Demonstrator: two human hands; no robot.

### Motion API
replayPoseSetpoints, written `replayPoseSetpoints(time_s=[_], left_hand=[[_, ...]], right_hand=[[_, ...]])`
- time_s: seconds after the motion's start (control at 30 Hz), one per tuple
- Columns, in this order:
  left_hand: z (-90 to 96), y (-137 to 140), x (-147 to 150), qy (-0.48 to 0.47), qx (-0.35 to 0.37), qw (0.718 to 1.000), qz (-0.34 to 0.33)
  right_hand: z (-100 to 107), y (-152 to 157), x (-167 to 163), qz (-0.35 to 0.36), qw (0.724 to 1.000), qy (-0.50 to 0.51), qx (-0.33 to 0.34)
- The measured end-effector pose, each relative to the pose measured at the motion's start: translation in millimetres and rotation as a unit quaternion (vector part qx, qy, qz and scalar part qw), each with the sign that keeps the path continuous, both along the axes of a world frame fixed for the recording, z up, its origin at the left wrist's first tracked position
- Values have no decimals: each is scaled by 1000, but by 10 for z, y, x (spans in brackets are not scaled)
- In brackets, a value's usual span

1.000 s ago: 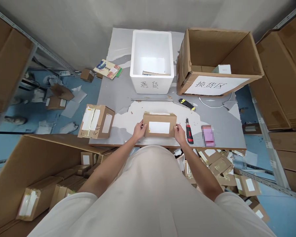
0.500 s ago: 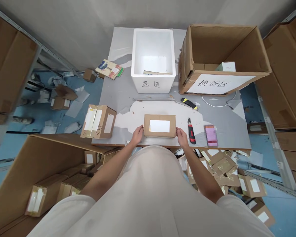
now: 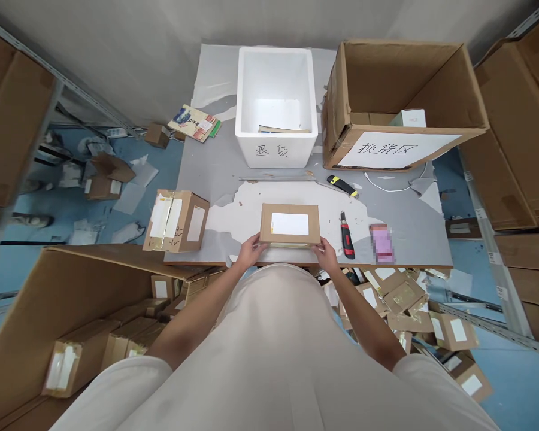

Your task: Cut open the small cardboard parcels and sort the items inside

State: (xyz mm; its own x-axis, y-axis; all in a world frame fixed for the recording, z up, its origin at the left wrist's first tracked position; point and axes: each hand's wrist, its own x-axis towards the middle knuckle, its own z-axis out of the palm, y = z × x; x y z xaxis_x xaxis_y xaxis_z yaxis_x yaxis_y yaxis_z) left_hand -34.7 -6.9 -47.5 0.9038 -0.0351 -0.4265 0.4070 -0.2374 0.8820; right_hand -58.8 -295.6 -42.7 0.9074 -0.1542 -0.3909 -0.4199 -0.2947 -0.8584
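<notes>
A small brown cardboard parcel point(image 3: 290, 224) with a white label on top lies at the table's near edge, directly in front of me. My left hand point(image 3: 250, 251) grips its near-left corner and my right hand point(image 3: 327, 254) grips its near-right corner. The labelled face points upward. Just right of it lie a red-and-black utility knife point(image 3: 345, 229) and a pink blurred item point(image 3: 381, 243).
On the grey table point(image 3: 215, 173) stand a white foam box point(image 3: 276, 108), a big open carton with a paper sign point(image 3: 399, 105) and a taped parcel point(image 3: 176, 221); a yellow-black knife point(image 3: 341, 186) lies between. Cartons of parcels sit on the floor left point(image 3: 72, 323) and right point(image 3: 413, 299).
The parcel has been tipped so its labelled face turned from facing me to facing up. Both hands slid from its sides to its near corners.
</notes>
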Motion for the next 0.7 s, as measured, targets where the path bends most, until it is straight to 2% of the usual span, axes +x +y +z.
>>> replayPoseSetpoints(time_s=[0.1, 0.2, 0.3, 0.4, 0.47, 0.53, 0.7], left_hand=[[180, -9, 50, -31, 40, 999, 15], [298, -54, 148, -52, 81, 995, -1], [311, -129, 257, -56, 115, 992, -11], [274, -175, 330, -58, 135, 989, -10], [248, -171, 347, -56, 131, 990, -11], [218, -140, 335, -53, 108, 993, -6], [73, 9, 190, -45, -2, 998, 35]], right_hand=[[145, -40, 55, -9, 998, -44, -33], [248, -61, 178, -6, 994, -51, -94], [268, -49, 320, 1, 992, -37, -122], [239, -48, 380, 3, 992, -37, -120], [213, -68, 353, 2, 995, -35, -97], [184, -102, 293, -4, 999, -24, -46], [96, -200, 175, 13, 988, 15, 155]])
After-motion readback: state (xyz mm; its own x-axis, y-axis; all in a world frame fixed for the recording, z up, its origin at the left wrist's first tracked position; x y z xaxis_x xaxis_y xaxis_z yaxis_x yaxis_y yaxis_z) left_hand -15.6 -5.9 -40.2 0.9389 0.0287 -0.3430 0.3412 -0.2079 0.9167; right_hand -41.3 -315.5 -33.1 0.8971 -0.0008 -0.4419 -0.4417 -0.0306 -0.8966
